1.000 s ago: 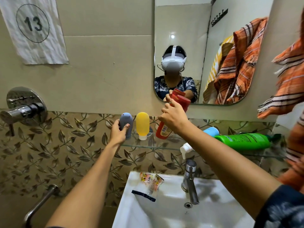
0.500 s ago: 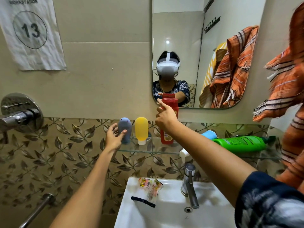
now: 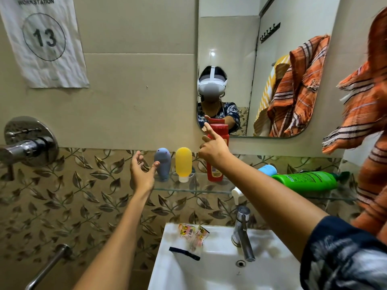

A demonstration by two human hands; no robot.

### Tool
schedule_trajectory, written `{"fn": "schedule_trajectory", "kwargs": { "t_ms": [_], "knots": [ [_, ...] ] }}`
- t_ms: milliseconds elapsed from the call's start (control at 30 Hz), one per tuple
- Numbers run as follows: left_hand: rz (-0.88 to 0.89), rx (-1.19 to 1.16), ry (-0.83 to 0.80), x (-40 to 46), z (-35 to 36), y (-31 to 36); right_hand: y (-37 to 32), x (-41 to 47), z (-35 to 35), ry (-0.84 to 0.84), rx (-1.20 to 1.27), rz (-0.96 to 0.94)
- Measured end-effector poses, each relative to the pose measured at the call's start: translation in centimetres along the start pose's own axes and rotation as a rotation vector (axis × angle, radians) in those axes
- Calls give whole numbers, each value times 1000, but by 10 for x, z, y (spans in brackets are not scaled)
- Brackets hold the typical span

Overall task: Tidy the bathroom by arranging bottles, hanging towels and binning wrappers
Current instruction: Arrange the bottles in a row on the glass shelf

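Five bottles, two hands, a few wrappers.

On the glass shelf (image 3: pixel 194 190): one grey bottle (image 3: pixel 162 164), one yellow bottle (image 3: pixel 183 163) and one red bottle (image 3: pixel 217 155) upright, one blue bottle (image 3: pixel 267 170) and one green bottle (image 3: pixel 306 181) lying down. On the sink (image 3: pixel 272 275) rim: two small printed wrappers (image 3: pixel 193 234) and one dark strip (image 3: pixel 184 253). One orange striped towel (image 3: pixel 364 114) hangs at right.

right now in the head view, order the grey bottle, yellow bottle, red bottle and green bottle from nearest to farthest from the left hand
From the left hand:
1. Grey bottle, upright on the glass shelf, just right of the thumb.
2. Yellow bottle, upright, next along.
3. Red bottle, upright, behind the right hand.
4. Green bottle, lying on its side at the shelf's right end.
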State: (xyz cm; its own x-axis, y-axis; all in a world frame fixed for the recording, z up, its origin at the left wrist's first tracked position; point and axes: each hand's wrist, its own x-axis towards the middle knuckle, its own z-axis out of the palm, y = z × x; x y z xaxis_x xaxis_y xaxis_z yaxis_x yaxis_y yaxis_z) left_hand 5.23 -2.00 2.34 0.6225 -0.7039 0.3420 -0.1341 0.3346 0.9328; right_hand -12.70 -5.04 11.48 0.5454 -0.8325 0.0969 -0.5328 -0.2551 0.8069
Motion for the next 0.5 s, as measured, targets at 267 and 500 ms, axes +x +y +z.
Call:
{"fn": "schedule_trajectory", "kwargs": {
  "t_ms": [267, 500],
  "knots": [
    [364, 160, 254, -71, 25, 14, 8, -43, 26, 511, 317, 42],
    [-37, 9, -495, -98, 81, 29, 23, -90, 80, 706, 428, 269]
  ]
}}
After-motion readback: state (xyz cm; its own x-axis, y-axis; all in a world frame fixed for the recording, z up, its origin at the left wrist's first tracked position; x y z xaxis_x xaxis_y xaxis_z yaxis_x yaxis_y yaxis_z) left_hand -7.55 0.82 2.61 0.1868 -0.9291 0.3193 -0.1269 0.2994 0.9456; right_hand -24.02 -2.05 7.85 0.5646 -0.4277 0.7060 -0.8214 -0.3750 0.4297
